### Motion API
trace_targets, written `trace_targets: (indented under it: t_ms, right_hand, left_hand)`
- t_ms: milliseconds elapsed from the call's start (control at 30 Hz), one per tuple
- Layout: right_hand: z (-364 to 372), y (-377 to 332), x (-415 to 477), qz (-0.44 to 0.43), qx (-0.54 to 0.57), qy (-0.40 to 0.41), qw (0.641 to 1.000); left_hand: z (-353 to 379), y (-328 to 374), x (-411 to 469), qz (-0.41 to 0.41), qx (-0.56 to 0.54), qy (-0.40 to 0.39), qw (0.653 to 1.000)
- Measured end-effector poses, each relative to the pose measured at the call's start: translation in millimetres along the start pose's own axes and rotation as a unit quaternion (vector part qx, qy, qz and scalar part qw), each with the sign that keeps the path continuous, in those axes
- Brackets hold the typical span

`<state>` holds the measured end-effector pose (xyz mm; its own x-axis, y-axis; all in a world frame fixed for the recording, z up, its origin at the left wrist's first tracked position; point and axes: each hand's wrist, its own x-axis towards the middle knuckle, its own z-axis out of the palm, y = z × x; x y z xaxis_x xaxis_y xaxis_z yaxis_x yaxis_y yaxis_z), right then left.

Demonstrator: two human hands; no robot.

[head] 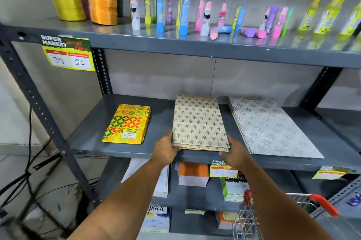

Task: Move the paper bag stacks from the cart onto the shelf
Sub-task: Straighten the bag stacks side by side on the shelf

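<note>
A beige paper bag stack [199,122] with a gold leaf print lies flat on the grey middle shelf [160,122]. My left hand [167,146] grips its front left corner, thumb on top. My right hand [235,153] rests against its front right corner with fingers apart; blur hides whether it grips. A yellow, red and green patterned bag stack [129,123] lies to the left. A wider white bag stack [273,128] with a grid print lies to the right. The wire cart [252,218] with a red handle shows at the bottom right.
The top shelf [195,43] carries coloured tubes, bottles and yellow and orange rolls. Lower shelves hold booklets and card packs [192,174]. Price tags [68,54] hang from the shelf edges. Black cables [29,171] trail along the wall at the left.
</note>
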<state>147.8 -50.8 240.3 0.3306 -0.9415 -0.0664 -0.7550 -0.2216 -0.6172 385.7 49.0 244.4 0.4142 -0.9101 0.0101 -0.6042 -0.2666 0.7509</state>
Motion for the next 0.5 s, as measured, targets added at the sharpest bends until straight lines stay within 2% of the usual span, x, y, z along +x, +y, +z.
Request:
trace_targets:
  t_ms: [167,267,500]
  right_hand:
    - [-0.8,15.6,20.1,0.027,0.016,-0.041,0.999]
    - [6.3,19.5,25.3,0.022,0.004,-0.012,1.000]
    - [11.8,32.3,25.9,0.047,0.078,0.039,0.995]
  left_hand:
    - [8.1,-6.1,14.2,-0.015,0.002,-0.013,1.000]
    - [12.8,-10.2,15.9,-0.014,0.017,0.023,1.000]
    - [14.2,-15.7,20.1,-0.059,-0.023,0.045,0.997]
